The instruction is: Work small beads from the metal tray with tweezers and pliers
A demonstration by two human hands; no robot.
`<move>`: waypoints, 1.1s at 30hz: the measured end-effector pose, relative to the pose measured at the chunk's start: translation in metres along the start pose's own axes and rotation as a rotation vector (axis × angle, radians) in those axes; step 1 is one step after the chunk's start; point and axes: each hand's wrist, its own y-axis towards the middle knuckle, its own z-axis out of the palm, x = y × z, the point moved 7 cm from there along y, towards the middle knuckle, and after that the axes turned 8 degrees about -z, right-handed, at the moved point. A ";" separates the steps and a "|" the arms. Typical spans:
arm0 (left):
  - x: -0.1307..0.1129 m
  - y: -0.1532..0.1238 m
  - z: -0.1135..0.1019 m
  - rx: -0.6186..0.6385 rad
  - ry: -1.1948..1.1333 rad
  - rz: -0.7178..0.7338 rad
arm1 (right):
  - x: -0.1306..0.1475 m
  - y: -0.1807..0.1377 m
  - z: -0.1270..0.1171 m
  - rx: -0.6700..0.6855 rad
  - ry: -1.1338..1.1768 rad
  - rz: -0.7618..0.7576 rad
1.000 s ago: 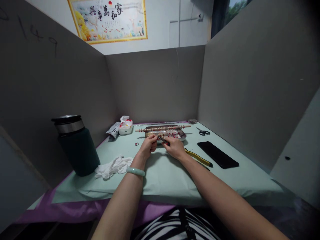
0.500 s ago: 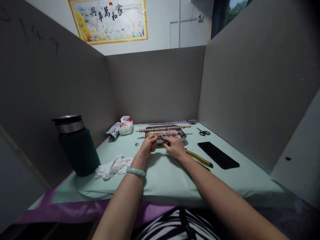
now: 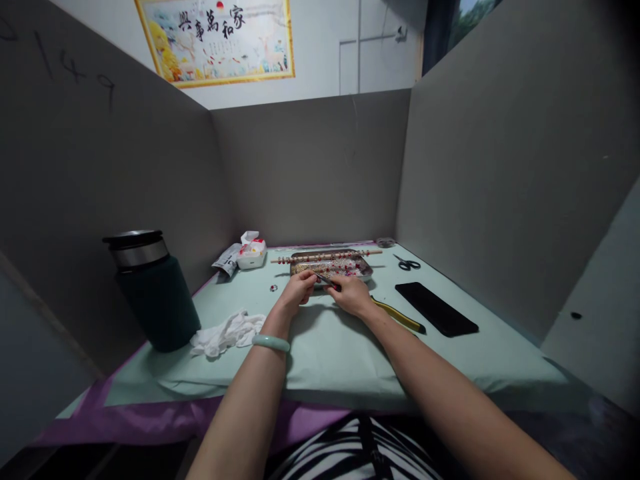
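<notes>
My right hand [image 3: 351, 295] is closed around small pliers [image 3: 327, 281], whose slim dark jaws point left toward my other hand. My left hand [image 3: 299, 291] has its fingertips pinched together at the tip of the pliers; whatever tiny piece sits between them is too small to make out. Just beyond both hands lies a metal tray [image 3: 369, 272] of small red, clear and gold beads. Across the tray rests a thin wooden stick [image 3: 327, 257] strung with small red-beaded rings. To the left of my left hand a single ring [image 3: 273, 288] lies on the cloth.
Yellow-handled pliers [image 3: 400, 315] lie beside my right wrist, with a black phone [image 3: 435, 309] and scissors [image 3: 409, 264] farther right. On the left are a dark green bottle [image 3: 157, 300], white gloves [image 3: 227, 335] and a white box [image 3: 251, 255]. Grey partitions [image 3: 310, 173] enclose the table.
My left fingers have shifted slightly at the tip of the pliers, and the view has tilted a little. Both hands stay close together in front of the tray.
</notes>
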 end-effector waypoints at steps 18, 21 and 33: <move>-0.012 -0.010 0.006 0.200 -0.150 0.046 | 0.008 -0.001 0.007 0.278 0.759 0.099; -0.012 -0.010 0.007 0.214 -0.205 0.054 | 0.005 0.002 0.008 0.212 0.696 0.067; -0.011 -0.008 0.006 0.174 -0.183 0.050 | 0.004 0.006 0.004 0.079 0.405 -0.061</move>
